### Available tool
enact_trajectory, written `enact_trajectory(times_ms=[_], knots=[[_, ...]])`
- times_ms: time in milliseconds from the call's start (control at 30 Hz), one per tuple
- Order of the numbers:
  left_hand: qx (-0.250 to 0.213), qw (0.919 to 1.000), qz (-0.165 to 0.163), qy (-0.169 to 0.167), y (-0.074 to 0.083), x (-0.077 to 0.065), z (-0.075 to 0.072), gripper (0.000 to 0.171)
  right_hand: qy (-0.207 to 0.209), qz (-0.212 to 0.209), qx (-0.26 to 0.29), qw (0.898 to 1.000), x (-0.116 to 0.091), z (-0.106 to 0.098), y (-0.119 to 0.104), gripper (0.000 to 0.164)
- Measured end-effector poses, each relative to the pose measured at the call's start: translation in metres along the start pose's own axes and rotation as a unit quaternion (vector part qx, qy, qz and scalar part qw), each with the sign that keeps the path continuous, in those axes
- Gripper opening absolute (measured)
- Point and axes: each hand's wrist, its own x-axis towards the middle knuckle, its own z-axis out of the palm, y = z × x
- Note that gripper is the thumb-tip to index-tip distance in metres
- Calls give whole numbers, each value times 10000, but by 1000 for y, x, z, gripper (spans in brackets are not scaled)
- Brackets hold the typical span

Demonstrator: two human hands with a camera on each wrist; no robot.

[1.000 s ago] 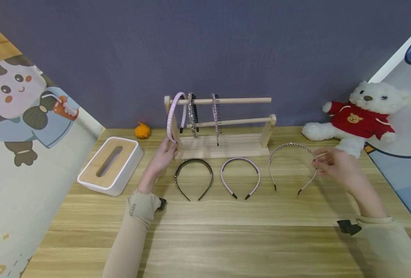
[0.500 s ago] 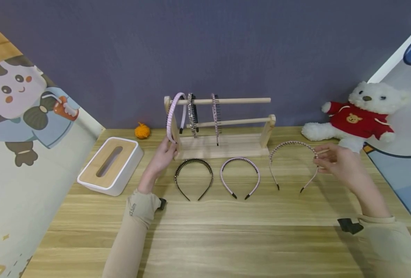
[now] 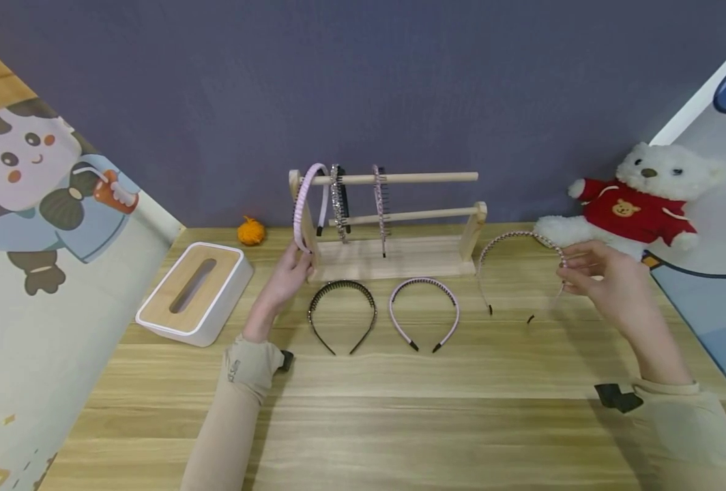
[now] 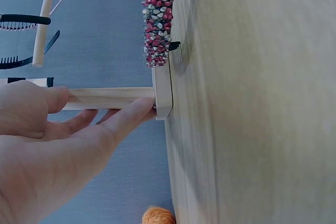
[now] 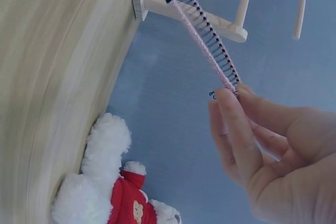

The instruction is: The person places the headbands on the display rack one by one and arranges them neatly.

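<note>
In the head view my right hand [image 3: 608, 283] pinches a thin pink headband [image 3: 510, 234] by one side, off the table. The right wrist view shows the inner teeth of that headband [image 5: 210, 59]. My left hand [image 3: 285, 276] grips the left post of a wooden rack [image 3: 400, 259]; in the left wrist view the fingers wrap about the post [image 4: 110, 95]. On the rack's upper bar hang a pink headband [image 3: 302, 208], a sparkly beaded headband [image 3: 339, 198] and a pinkish toothed headband [image 3: 379, 198]. A black headband [image 3: 343, 282] and another pink headband [image 3: 456, 317] lie in front.
A tissue box [image 3: 197, 293] with a wooden lid sits left of the rack, near a small orange yarn ball [image 3: 251, 232]. At the right, a white teddy bear [image 3: 627, 204] in a red sweater leans by the wall. A dark partition [image 3: 387, 82] rises behind.
My right hand has raised the headband and moved it slightly away from me, toward the back of the table. The left hand stays on the rack's post, and the other headbands have not moved.
</note>
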Motion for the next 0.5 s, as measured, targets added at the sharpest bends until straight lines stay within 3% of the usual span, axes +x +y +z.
enact_trajectory(times_ms=[500], knots=[[24, 10000, -19, -8, 0, 0, 0, 61, 672, -33, -349, 9971, -2, -8, -13, 33]])
